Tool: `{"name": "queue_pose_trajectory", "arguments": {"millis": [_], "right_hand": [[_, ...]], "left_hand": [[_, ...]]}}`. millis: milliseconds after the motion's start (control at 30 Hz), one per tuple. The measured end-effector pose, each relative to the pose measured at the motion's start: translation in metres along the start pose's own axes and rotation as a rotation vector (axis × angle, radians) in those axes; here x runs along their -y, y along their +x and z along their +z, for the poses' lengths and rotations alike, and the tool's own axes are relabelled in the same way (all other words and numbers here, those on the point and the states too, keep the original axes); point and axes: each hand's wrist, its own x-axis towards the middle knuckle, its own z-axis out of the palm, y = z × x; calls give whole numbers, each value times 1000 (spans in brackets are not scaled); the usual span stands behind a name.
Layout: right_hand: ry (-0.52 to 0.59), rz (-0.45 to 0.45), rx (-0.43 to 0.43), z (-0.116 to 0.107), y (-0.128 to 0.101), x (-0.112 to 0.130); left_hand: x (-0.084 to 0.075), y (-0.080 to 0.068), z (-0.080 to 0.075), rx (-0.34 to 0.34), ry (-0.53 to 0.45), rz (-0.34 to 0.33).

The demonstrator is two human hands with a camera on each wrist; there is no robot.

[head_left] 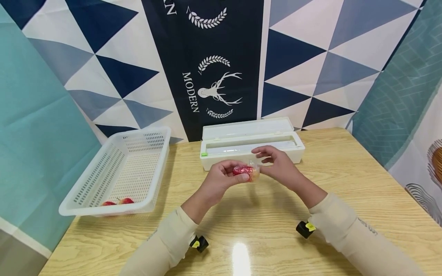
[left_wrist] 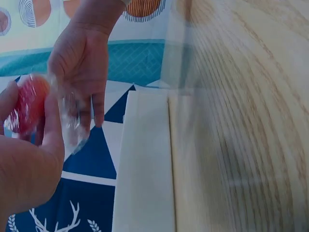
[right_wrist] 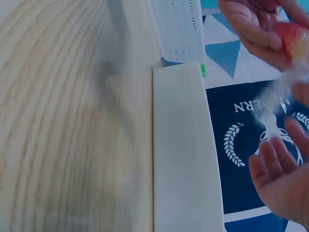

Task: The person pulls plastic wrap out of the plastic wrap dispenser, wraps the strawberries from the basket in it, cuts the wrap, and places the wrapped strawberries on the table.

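My left hand [head_left: 215, 182] grips a small red-and-yellow apple [head_left: 243, 171] between thumb and fingers, above the table in front of a white box. Clear plastic film [left_wrist: 71, 123] covers the apple, and a loose, crumpled end sticks out toward the right. Beside that end is my right hand [head_left: 280, 168], its fingers loosely spread and its thumb close to the film. From the right wrist view, the right hand [right_wrist: 285, 183] shows relaxed fingers near the film [right_wrist: 277, 99], with no pinch visible. Whether a fingertip touches the film is hard to tell.
Against the patterned backdrop stands the white cling film box [head_left: 248, 157], its lid [head_left: 246, 128] raised and a green piece at its left end. To the left, a white perforated basket [head_left: 160, 165] holds red apples [head_left: 126, 201] in its near end. Wooden table [head_left: 269, 245] underneath.
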Motion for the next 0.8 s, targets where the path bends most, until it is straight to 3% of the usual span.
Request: {"name": "queue_pose_trajectory", "arguments": {"millis": [133, 200, 267, 467, 667, 800], "right_hand": [[28, 46, -143, 1, -7, 0], [77, 20, -143, 2, -11, 1], [130, -16, -90, 3, -16, 2], [301, -95, 136, 8, -26, 6], [237, -94, 91, 12, -30, 9], [230, -62, 63, 11, -31, 11]], "left_hand": [[0, 0, 0, -122, 79, 23], [1, 0, 0, -163, 111, 35], [2, 1, 1, -178, 129, 51], [4, 1, 3, -138, 136, 83], [-1, 1, 5, -149, 136, 95], [-4, 2, -1, -86, 131, 70]]}}
